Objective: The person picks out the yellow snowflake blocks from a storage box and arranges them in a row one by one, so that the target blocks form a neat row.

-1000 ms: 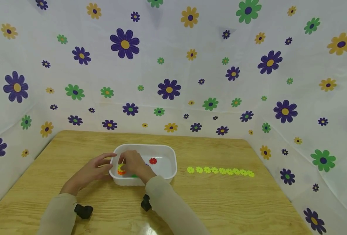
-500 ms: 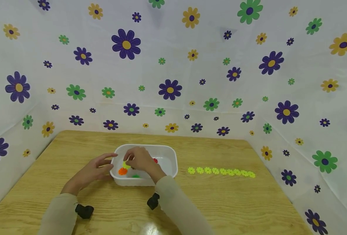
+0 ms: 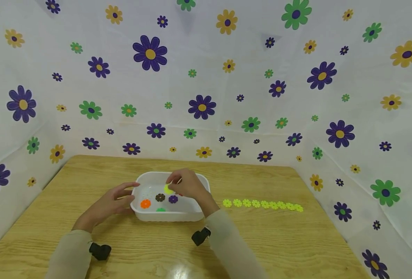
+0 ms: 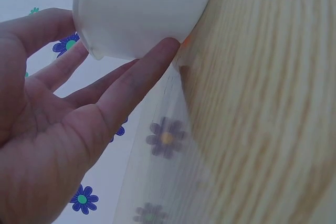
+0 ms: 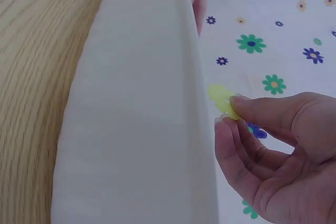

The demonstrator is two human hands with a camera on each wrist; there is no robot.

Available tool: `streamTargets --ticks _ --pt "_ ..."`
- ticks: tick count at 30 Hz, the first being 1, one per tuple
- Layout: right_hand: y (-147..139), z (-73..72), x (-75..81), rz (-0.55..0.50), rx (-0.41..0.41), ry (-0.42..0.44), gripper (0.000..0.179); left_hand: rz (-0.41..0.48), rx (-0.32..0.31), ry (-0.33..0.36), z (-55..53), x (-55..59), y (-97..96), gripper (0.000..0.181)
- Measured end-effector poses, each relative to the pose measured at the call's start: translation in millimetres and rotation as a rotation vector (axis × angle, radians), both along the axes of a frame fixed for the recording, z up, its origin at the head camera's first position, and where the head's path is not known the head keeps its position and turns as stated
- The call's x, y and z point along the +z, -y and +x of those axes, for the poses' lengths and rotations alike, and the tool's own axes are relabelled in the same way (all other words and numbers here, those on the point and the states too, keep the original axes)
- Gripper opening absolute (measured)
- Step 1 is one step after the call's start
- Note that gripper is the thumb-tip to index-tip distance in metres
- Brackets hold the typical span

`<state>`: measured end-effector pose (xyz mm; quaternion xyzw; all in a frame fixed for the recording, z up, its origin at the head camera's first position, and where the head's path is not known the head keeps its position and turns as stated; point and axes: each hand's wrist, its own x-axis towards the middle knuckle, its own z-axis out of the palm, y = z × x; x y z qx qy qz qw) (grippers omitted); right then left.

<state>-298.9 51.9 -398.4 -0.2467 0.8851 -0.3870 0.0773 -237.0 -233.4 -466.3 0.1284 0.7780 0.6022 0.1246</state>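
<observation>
A white plastic tray (image 3: 171, 217) stands on the table with flower-shaped discs inside: orange (image 3: 145, 204), brown (image 3: 160, 197), purple (image 3: 172, 199), green (image 3: 161, 209), and a red one mostly hidden behind my right hand. My right hand (image 3: 188, 185) pinches a yellow flower disc (image 5: 223, 100) between thumb and fingertips, just above the tray's rim. At the tray's left end rests my left hand (image 3: 113, 200), fingers spread and fairly straight; in the left wrist view its fingertips (image 4: 170, 44) touch the outer wall.
To the right of the tray, several yellow flower discs (image 3: 264, 204) lie in a row across the wooden table (image 3: 272, 248), the ones at the far end close together. A white cloth (image 3: 178, 89) printed with flowers hangs behind the table and along both sides.
My right hand has lifted the yellow disc from the tray's left end and moved right with it, uncovering the brown and purple discs. My left hand has stayed at the tray's end.
</observation>
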Motion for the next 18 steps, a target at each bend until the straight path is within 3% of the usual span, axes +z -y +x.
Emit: streamTargets --ticks 18 --pt "-63.4 4.6 1.9 -0.041 -0.068 0.038 0.006 -0.034 0.033 0.016 0.6 -3.0 0.4 0.058"
